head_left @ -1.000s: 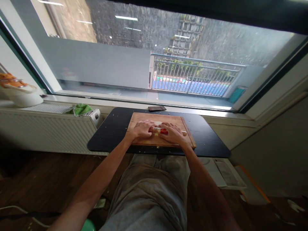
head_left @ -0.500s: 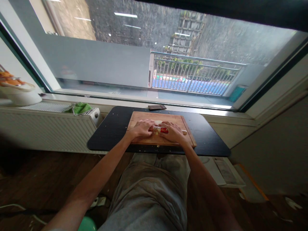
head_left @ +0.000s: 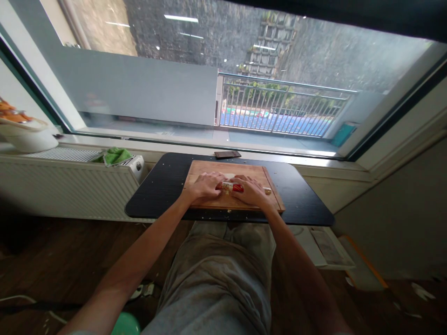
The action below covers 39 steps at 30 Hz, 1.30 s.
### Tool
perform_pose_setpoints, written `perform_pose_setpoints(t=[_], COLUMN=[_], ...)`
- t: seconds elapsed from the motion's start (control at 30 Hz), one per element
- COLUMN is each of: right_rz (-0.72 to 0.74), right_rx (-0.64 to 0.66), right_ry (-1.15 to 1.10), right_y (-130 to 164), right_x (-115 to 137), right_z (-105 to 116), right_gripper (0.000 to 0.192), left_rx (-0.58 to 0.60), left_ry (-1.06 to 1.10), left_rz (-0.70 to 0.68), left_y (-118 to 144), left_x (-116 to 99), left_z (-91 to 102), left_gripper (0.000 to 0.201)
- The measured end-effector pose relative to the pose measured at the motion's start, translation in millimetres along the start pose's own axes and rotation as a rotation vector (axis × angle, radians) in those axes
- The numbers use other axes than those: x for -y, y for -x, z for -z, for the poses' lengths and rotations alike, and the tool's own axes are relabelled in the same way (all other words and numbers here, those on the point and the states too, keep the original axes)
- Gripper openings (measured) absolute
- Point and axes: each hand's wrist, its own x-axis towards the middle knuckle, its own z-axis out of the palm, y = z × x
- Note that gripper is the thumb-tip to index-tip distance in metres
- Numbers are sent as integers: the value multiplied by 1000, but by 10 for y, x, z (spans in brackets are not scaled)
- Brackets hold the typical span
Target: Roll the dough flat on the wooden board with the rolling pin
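Note:
A rolling pin (head_left: pixel 237 187) with a red and white printed wrap lies crosswise on a wooden cutting board (head_left: pixel 244 169). My left hand (head_left: pixel 208 184) rests over its left part, fingers bent around it. Over the right part lies my right hand (head_left: pixel 248 190), likewise curled on the pin, whose pale end shows beyond the wrist. Just past the pin, between my fingertips, a white flattened piece that looks like dough (head_left: pixel 229 176) shows in part. My hands hide most of the pin.
The board stands on a black table (head_left: pixel 153 197) sprinkled with crumbs, against the window sill. A dark flat object (head_left: pixel 227 154) lies at the table's back edge. To the left is a radiator (head_left: pixel 70 186) with a green cloth (head_left: pixel 117 157) on it. A green round thing (head_left: pixel 126 324) is on the floor.
Both hands stay on the rolling pin with almost no shift. The whole view has moved very slightly; the white piece shows a little differently between the fingers.

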Motion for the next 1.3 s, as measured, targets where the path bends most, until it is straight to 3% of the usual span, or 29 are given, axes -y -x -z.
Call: perform_pose_setpoints(t=[0.93, 1.3], right_rz=[-37, 11], right_rx=[24, 50], right_ry=[-14, -21], right_y=[-23, -31], right_x=[142, 88], right_z=[108, 87], right_gripper=[48, 54], left_rx=[55, 59], left_ry=[-7, -53], left_rz=[42, 48], left_y=[28, -16], left_x=[-88, -42], left_z=[116, 41], left_gripper=[59, 59])
